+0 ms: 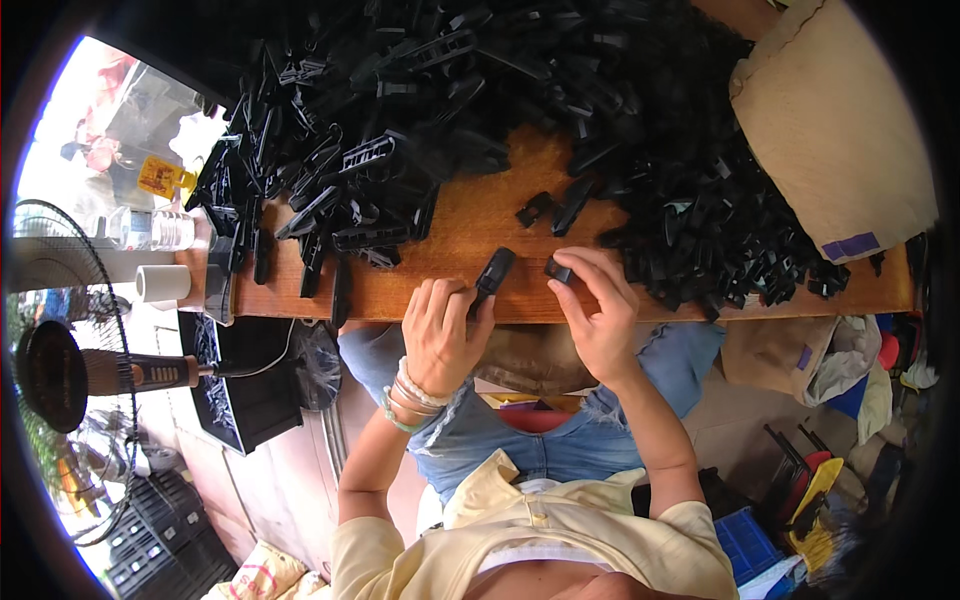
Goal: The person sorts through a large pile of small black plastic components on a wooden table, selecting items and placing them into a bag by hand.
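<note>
Left hand [437, 335] is over the near edge of the wooden desk [470, 225], grip pinched around a long black plastic piece [492, 277] that angles up and away from the fingers, its far end lying over the wood. Beaded bracelets [412, 396] ring that wrist. Right hand [598, 310] sits just beside it, well in from the same edge, thumb and fingertips pressed on a small black plastic part [558, 271]. The 2 pieces are near each other but apart, a strip of bare wood showing between them.

Behind the hands, 2 loose black parts [553, 208] lie on open wood. Further back a huge heap of black plastic pieces [440, 90] runs across the whole desk, with longer slotted ones spilling down on the left and smaller chunky ones piled at the right, close to the right hand. A tan sack [830, 130] rests at the far right corner of the desk.

Off the left end: a clear water bottle [150, 228], a white roll [163, 283], and a standing fan [60, 370] lower down. Below the desk edge, blue jeans and a pale yellow shirt fill the middle.
</note>
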`<state>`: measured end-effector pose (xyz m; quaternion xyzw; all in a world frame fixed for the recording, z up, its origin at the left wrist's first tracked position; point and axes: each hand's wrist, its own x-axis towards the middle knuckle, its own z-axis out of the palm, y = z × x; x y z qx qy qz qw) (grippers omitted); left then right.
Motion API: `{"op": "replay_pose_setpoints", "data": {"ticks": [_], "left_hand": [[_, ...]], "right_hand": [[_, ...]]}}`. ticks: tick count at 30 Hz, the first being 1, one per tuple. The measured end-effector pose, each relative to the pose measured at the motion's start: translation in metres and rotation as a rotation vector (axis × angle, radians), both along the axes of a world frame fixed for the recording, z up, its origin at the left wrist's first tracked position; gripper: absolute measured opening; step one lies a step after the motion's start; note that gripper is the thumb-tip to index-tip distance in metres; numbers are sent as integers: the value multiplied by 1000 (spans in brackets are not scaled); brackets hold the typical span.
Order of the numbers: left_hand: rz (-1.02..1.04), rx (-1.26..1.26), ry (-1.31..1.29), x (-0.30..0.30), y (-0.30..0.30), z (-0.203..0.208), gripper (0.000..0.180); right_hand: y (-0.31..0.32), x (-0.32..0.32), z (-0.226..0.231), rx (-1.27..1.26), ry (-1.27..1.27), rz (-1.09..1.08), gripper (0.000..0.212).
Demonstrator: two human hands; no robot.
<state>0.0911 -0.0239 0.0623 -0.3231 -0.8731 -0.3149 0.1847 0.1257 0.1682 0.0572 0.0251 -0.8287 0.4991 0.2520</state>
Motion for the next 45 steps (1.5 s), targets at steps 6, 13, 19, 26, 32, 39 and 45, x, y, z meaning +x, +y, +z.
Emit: {"op": "replay_pose_setpoints", "data": {"ticks": [6, 13, 19, 26, 32, 39, 45], "left_hand": [[-81, 48, -106, -10, -8, 12, 40], [-219, 6, -209, -20, 4, -5, 36], [-175, 122, -261, -23, 4, -7, 28], [-196, 100, -268, -26, 1, -8, 29], [-205, 110, -285, -26, 0, -7, 30], [-301, 132, -301, -31, -2, -10, 29], [-366, 126, -312, -39, -1, 0, 32]], "right_hand": [[0, 13, -9, 345, -40, -56, 33], [-4, 19, 20, -133, -347, -3, 31], [18, 19, 11, 116, -195, 66, 27], [16, 13, 10, 65, -225, 126, 30], [18, 14, 13, 128, -228, 130, 32], [16, 3, 10, 219, -170, 227, 34], [10, 6, 16, 205, -219, 214, 30]]}}
